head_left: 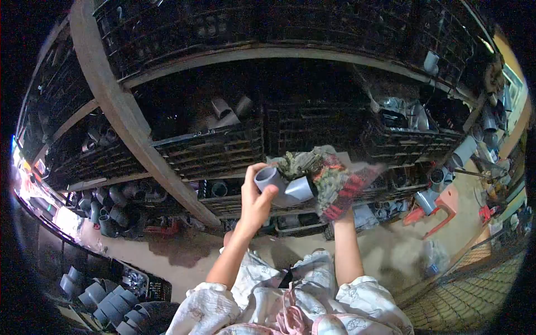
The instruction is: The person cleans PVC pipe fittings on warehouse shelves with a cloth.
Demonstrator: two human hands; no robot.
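Observation:
In front of me, my left hand (pixel 258 196) grips a grey plastic pipe elbow (pixel 298 190), with the thumb and fingers around its left opening. That round opening faces up toward me. On the right, a crumpled rag (pixel 335 181), grey-green with red patches, lies against the elbow's other end. My right hand (pixel 343 216) is behind and under this rag and holds it. Its fingers are mostly hidden by the cloth, and the rag's right edge is blurred.
Dark shelves with black crates (pixel 212 145) of pipe fittings stand ahead. A wooden post (pixel 120 117) slants at left. Grey fittings (pixel 114 304) lie at lower left. A red plastic stool (pixel 444 209) is on the floor at right, near netting (pixel 469 296).

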